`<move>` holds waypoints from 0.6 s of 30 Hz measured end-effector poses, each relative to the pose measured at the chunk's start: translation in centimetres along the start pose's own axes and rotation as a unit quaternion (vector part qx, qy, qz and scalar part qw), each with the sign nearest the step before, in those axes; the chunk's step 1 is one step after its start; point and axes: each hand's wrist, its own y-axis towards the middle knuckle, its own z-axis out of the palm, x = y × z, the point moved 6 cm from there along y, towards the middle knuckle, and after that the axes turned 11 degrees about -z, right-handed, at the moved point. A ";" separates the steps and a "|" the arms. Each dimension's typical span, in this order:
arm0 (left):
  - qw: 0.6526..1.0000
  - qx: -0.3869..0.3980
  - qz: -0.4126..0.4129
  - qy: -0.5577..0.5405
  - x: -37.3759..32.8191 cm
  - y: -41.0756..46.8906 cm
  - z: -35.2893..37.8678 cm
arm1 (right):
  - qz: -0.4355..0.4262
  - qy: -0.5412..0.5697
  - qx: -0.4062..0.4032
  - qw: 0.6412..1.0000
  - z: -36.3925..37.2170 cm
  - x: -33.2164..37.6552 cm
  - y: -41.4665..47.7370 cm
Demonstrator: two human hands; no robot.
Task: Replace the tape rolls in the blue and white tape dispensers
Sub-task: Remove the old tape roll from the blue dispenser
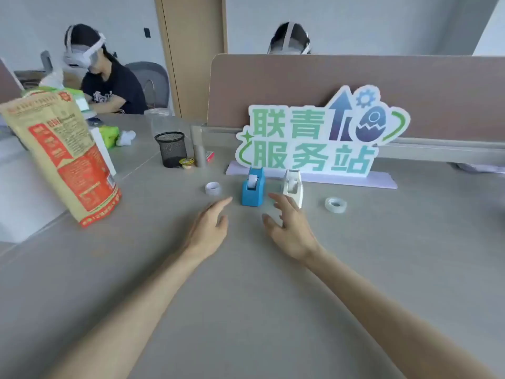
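The swap looks unstarted: left hand (210,228) and right hand (289,228), both open and empty, near the blue dispenser (252,188) and white dispenser (293,187), both seemingly loaded, with one spare roll (213,188) at their nine o'clock and another roll (335,205) at three on the table (246,296).

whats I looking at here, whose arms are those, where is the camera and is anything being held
There is no machine here. The single picture comes from a camera worn on a person's head, looking forward and down, so the two bare arms are that person's own. The left hand and right hand reach out over a grey table, both open and holding nothing. Just beyond them stand a blue tape dispenser, with a roll showing inside, and a white tape dispenser. One loose tape roll lies left of the blue one, and a second loose roll lies right of the white one. Further back are a mesh pen cup, a printed paper bag and a green sign.
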 end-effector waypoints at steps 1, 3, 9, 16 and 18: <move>1.000 0.006 -0.007 -0.011 0.2 -0.1 0.3 | 0.046 0.015 0.012 0.999 0.5 -0.4 -0.4; 0.999 0.037 -0.025 0.004 0.2 -0.2 0.5 | 0.092 0.019 0.042 0.995 1.0 -0.1 -0.5; 0.990 0.109 -0.080 0.032 0.3 1.8 2.4 | 0.109 0.011 -0.006 0.994 2.0 -0.3 1.9; 0.991 0.115 -0.064 0.026 0.4 6.3 3.8 | 0.105 0.021 -0.004 0.994 3.6 -1.9 5.2; 0.990 0.121 -0.064 0.026 0.2 6.4 3.7 | 0.113 0.012 -0.004 0.994 3.6 -1.9 5.5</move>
